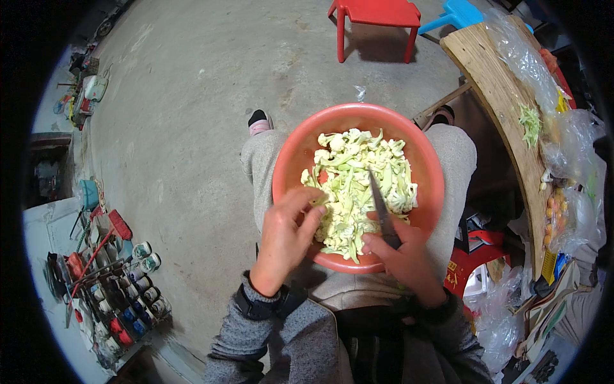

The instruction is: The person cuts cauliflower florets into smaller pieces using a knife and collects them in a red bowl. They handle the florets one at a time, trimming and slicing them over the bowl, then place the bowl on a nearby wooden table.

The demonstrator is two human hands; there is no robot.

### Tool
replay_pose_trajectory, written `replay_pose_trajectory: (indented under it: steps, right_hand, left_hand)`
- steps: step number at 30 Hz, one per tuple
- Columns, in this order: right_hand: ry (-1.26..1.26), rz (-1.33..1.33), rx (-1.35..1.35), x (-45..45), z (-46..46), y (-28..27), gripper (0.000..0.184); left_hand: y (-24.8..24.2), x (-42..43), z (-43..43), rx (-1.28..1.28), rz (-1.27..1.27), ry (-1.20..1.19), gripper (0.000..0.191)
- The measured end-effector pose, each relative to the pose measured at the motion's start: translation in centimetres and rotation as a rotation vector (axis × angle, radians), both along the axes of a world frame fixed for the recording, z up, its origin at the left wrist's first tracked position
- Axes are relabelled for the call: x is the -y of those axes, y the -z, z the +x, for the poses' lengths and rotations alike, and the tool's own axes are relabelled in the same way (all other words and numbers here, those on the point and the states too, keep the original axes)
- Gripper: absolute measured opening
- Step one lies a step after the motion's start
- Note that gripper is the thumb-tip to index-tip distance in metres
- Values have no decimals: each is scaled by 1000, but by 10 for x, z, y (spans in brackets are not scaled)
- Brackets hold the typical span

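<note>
A red plastic basin [360,269] rests on my lap, between my knees. Cut cauliflower florets and stems [352,168] cover much of its bottom. My left hand [290,225] is over the basin's near left side, its thumb and fingers bent at the edge of the cauliflower; whether a small piece is between the fingertips I cannot tell. On the near right side, my right hand [403,245] grips a knife [381,206] with a dark blade, which points away from me over the cauliflower.
A red plastic stool [379,12] and a blue one [455,14] stand ahead. Along the right runs a wooden table [499,91] with plastic bags and green shreds [530,125]. A shoe rack [129,307] and a red-headed broom [120,224] are at left.
</note>
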State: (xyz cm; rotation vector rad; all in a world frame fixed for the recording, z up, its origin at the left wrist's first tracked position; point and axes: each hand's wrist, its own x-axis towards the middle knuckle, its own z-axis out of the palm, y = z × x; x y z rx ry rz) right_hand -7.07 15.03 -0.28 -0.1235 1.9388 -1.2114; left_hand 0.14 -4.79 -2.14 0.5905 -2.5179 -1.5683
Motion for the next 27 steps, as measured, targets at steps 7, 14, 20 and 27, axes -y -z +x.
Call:
replay_pose_trajectory:
  steps: [7,14,20,27]
  right_hand:
    - [274,-89,-37,-29,-10,-2,24]
    - [310,-120,-26,-36,-9,7,19]
    - [330,-136,-6,-40,-10,12,18]
    - [315,-109,22,-37,-10,9,16]
  left_hand:
    - [40,26,-56,-83,-309,60,25]
    - [53,20,-59,76,-509,206,22]
    - [33,26,-35,-86,-169,34,31]
    - [-3,22,-9,-46,689,-168,34]
